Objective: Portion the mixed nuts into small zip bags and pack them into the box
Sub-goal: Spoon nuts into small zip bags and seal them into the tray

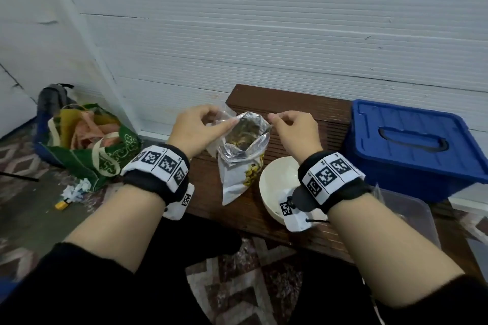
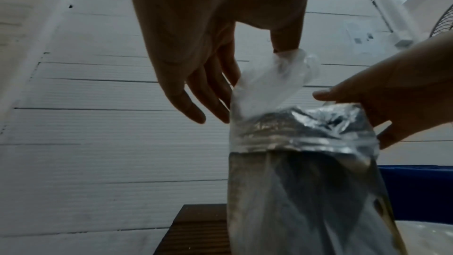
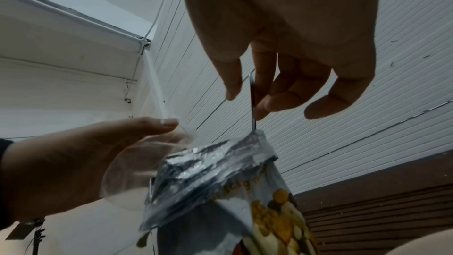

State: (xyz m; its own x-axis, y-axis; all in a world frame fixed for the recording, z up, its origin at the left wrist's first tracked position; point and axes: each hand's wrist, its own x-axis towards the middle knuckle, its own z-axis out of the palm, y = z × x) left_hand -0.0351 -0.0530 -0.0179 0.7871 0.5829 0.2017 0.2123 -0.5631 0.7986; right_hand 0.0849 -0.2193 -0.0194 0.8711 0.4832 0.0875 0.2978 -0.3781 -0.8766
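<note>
One nut bag (image 1: pixel 241 163) stands open near the counter's (image 1: pixel 290 111) left edge, its foil mouth showing nuts inside. The left hand (image 1: pixel 196 130) pinches the mouth's left rim together with one clear zip bag (image 1: pixel 220 120), its other fingers (image 2: pixel 196 104) hanging loose. The right hand (image 1: pixel 294 132) pinches a thin metal handle (image 3: pixel 252 102) that dips into the mouth at its right rim; what kind of tool it is cannot be told. One white bowl (image 1: pixel 277 185) sits just right of the nut bag, at the front edge. One blue box (image 1: pixel 412 148), lid on, stands at the right end. One clear tub (image 1: pixel 412 208) lies in front of it. One green tote (image 1: pixel 92 145) sits on the floor.
</note>
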